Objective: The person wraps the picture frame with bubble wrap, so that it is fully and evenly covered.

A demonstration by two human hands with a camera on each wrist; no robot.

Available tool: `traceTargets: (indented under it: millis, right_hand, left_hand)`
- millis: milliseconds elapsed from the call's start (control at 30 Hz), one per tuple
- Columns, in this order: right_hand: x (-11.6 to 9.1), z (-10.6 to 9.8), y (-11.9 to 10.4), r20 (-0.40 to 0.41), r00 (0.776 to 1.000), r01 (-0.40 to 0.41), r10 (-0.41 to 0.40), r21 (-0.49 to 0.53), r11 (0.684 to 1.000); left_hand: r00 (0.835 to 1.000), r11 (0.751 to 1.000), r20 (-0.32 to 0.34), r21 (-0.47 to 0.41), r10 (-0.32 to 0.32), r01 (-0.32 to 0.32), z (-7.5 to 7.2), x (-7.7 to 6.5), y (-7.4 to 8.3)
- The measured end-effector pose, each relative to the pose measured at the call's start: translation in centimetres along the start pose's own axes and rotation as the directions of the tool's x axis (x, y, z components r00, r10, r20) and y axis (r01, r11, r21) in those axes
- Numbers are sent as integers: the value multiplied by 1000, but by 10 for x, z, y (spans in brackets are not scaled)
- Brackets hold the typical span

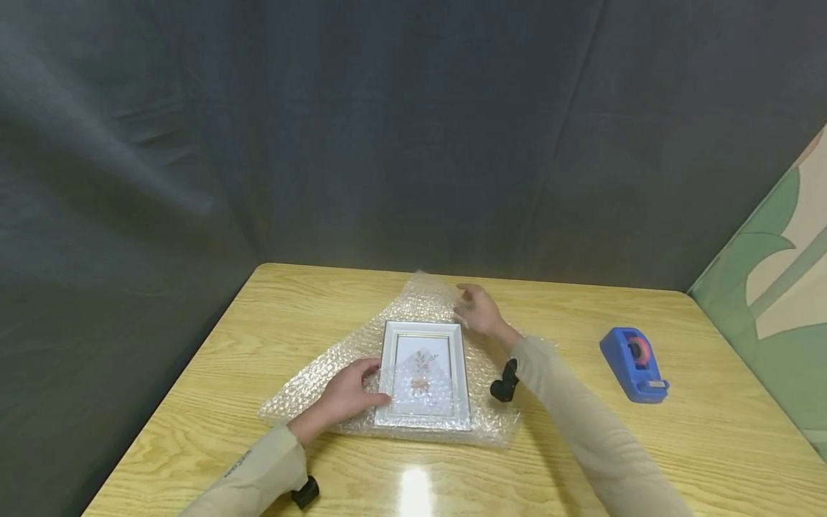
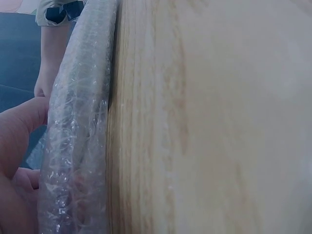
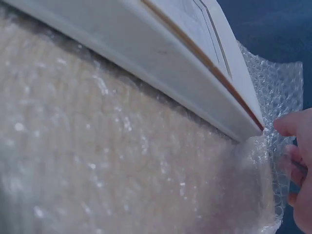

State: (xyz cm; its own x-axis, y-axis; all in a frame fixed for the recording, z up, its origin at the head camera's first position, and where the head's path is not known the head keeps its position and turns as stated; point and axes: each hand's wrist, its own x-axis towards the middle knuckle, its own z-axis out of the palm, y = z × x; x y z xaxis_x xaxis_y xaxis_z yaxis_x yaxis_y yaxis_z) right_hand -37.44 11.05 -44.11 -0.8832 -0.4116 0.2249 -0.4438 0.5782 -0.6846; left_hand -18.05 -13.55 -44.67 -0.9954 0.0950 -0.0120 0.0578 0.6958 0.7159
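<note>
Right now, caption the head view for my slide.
Left hand at a white rectangular picture frame, right hand at the clear bubble wrap beneath it, blue plastic tape dispenser farther right.

Along the upper part of your view, the white frame runs diagonally down to a corner right of centre, a thin brown line edging its raised border and part of its pale inside showing above. Clear bubble wrap spreads below it, glinting, and rises behind that corner against a dark backdrop. Your right hand comes in from the right edge, one fingertip just beside the corner; whether it pinches the wrap, you cannot tell.
</note>
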Motion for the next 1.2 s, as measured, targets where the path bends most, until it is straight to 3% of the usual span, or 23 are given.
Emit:
traceTargets:
  millis: [233,367,600,700,1000,1200]
  right_hand:
    - [1,-7,-16,-14,991,136,-137,-42,990]
    - [2,-5,-30,-15,973,228,-228,-46,973]
    - [5,7,-40,-55,945,308,-322,-174,935]
    - [2,9,-44,-77,929,348,-362,-150,925]
    - [-22,2,-54,-44,943,330,-330,9,944]
    - [-50,1,-56,-2,950,312,-312,42,949]
  left_hand:
    - [1000,1000,2,-12,-16,16,-1,-1,0]
    - [1000,1000,-7,-17,-23,23,-3,-2,-1]
    - [1000,1000,5,-23,-2,2,-3,0,-3]
    - [1000,1000,10,-13,-1,1,-3,0,-3]
    - [1000,1000,-2,-1,-14,14,-3,-1,0]
    - [1000,1000,-9,12,-8,8,-2,-1,0]
